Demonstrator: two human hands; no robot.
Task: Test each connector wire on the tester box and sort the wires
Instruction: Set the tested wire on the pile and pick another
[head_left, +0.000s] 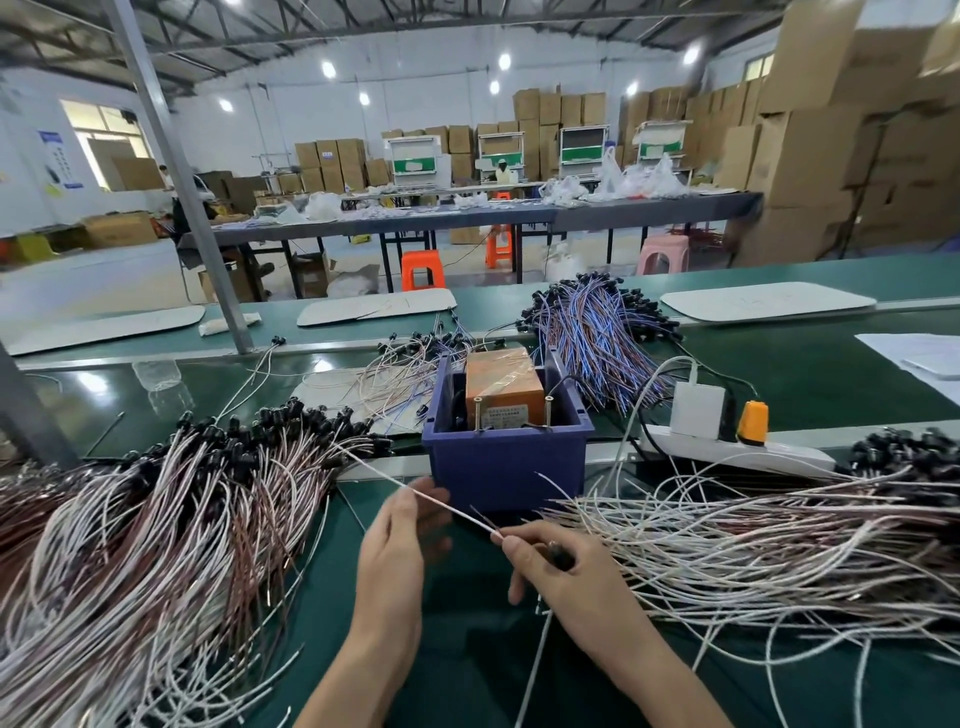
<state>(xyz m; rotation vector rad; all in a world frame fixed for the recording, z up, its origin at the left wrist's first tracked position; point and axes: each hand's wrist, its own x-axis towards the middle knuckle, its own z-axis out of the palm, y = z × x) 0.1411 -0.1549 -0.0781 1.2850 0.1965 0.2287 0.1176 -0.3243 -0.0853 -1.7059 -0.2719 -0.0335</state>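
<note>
While the left hand (402, 525) pinches a white wire (462, 514) just below the blue bin (506, 462) at frame centre, the right hand (556, 569) pinches its lower end with curled fingers. The orange tester box (501, 382) sits inside the bin. On the green desk (467, 623), a left wire pile (156, 519) and a right wire pile (753, 545) flank the hands.

L hand (400, 525) & R hand (550, 566) bare, L forearm (374, 649) & R forearm (639, 660) bare too, fingers (511, 545) short-nailed.

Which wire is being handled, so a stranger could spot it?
Find the blue bin on the green bench. Just in front of it, one pale wire runs between the left hand and right hand. Unlike the heaped wires either side, it is single, straight and pinched by both hands.
</note>
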